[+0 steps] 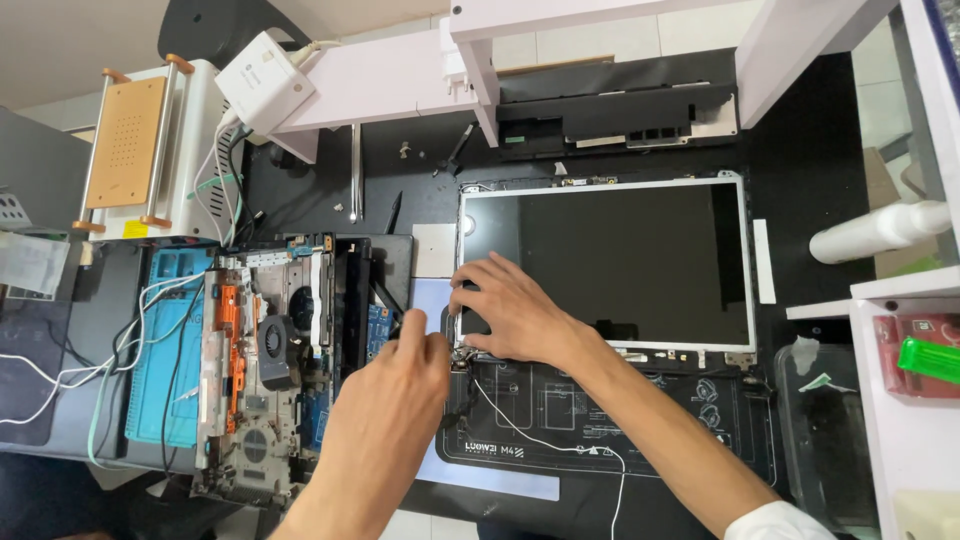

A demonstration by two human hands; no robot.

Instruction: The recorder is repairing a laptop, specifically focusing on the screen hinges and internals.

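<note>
— Where's the screen (pixel 610 262)?
— Flat on the tabletop (pixel 800 150), right of the laptop base (pixel 265 370).
— The hands?
— Right hand (pixel 510 312) spread on its near-left corner; left hand (pixel 392 410) pinches there (what, I can't tell).

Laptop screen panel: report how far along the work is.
Done: the laptop base lies opened, fan and boards exposed, and the screen panel is separated. In hand: the right hand steadies the panel's corner while the left hand works at its white cable. Left: cable still attached.
</note>
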